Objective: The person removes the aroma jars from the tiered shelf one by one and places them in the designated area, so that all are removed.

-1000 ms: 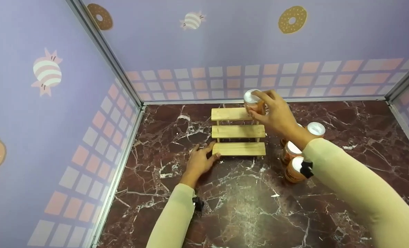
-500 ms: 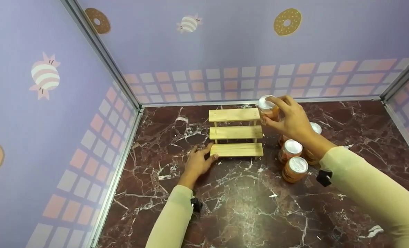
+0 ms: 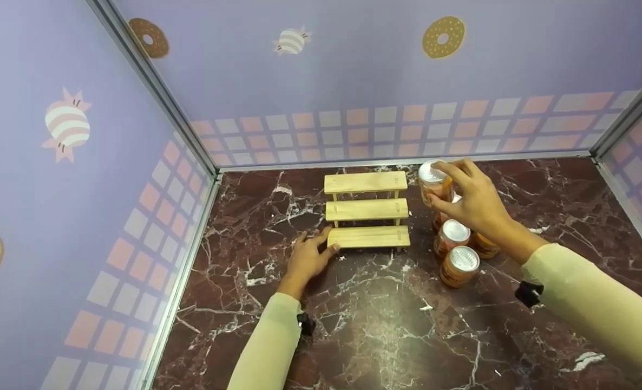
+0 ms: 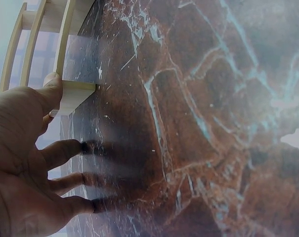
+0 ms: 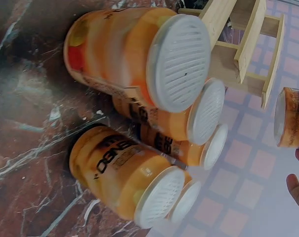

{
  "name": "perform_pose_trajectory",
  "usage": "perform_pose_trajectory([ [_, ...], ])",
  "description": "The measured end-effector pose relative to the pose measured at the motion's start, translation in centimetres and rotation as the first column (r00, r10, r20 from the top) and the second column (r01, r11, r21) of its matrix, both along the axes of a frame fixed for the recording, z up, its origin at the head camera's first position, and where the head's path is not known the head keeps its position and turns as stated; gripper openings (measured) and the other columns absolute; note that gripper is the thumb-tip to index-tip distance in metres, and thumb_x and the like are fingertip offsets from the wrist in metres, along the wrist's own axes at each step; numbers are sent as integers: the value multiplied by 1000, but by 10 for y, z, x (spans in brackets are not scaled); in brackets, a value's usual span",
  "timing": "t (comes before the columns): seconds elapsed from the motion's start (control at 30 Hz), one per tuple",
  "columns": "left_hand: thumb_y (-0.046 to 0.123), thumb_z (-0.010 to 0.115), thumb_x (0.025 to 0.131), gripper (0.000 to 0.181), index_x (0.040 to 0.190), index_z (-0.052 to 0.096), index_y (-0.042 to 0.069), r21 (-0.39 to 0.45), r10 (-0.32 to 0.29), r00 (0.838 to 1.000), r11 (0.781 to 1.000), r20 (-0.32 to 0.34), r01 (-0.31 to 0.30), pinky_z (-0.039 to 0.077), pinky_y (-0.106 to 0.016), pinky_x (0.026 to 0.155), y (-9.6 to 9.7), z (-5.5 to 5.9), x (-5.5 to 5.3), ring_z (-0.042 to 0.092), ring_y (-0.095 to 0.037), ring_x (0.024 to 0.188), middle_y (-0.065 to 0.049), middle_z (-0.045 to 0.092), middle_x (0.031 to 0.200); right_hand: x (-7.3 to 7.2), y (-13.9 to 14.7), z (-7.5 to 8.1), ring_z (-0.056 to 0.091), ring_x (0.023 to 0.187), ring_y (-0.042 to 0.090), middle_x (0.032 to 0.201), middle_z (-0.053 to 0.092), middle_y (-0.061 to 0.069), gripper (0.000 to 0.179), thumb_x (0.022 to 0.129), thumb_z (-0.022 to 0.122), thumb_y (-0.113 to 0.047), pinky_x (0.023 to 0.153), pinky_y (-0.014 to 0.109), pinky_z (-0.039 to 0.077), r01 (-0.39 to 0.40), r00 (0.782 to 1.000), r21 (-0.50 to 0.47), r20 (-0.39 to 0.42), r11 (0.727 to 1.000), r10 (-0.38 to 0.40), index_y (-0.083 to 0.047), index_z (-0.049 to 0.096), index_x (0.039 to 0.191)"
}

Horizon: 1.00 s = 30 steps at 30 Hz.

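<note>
A pale wooden three-tier stand (image 3: 367, 209) sits on the marbled surface, its lowest step nearest. My left hand (image 3: 307, 258) grips the left end of that step, the thumb (image 4: 53, 86) on its edge; the other fingers spread beside it. My right hand (image 3: 475, 197) holds an orange-labelled jar (image 3: 436, 190) with a white lid, the thumb at its side and a finger over the lid. This jar hangs in the air right of the stand's top step, overlapping another jar behind the hand. In the right wrist view, the held jar (image 5: 293, 117) shows at the right edge.
Several similar jars stand grouped right of the stand, among them a front jar (image 3: 460, 266) and one behind it (image 3: 453, 238); my right hand partly covers others. A patterned purple wall (image 3: 353, 70) closes the back, another wall (image 3: 28, 179) the left side.
My right hand has carried the jar from over the stand's top step to the right and slightly nearer. The left hand stays at the lowest step; the head view has shifted slightly.
</note>
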State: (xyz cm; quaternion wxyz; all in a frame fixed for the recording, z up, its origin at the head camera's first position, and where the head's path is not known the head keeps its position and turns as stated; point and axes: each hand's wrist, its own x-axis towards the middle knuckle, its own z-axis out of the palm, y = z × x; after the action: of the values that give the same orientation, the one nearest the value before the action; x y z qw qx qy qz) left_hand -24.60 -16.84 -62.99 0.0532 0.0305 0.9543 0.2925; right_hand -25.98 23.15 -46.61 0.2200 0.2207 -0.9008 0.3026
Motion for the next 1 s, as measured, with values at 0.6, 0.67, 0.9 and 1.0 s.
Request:
perform_pose_trajectory([
  [0.6,71,64,102,73,166,49,42,-35,-24,999,999,-28,23,31,-74,132,-4,-20,-11,32,-50,166,-9,55,168,36,44,-9,69,97,44,125,67,27,68,82,95,-11,80,56,55,56,997,-20,-51,998,-57,-12,70,145],
  [0.67,70,65,102,72,166,48,42,-35,-19,1000,999,-19,18,29,-72,133,-4,-20,-11,32,-49,167,-9,54,168,40,50,-10,68,91,41,123,67,27,68,82,96,-11,74,53,54,62,996,-11,-66,998,-63,-11,70,145],
  [0.9,71,66,100,73,166,48,44,-23,-8,1000,1000,-1,7,28,-76,131,-4,-16,-10,30,-47,168,-5,53,170,52,65,-12,64,81,31,121,68,25,70,78,97,-11,68,41,50,91,993,12,-81,996,-89,-10,71,144],
  [1.0,74,64,99,74,165,49,45,-14,-5,1000,1000,1,5,30,-78,130,-3,-15,-10,30,-46,168,-4,53,170,57,71,-13,65,81,27,122,69,23,70,78,97,-10,68,32,49,101,991,12,-88,995,-100,-11,72,144],
])
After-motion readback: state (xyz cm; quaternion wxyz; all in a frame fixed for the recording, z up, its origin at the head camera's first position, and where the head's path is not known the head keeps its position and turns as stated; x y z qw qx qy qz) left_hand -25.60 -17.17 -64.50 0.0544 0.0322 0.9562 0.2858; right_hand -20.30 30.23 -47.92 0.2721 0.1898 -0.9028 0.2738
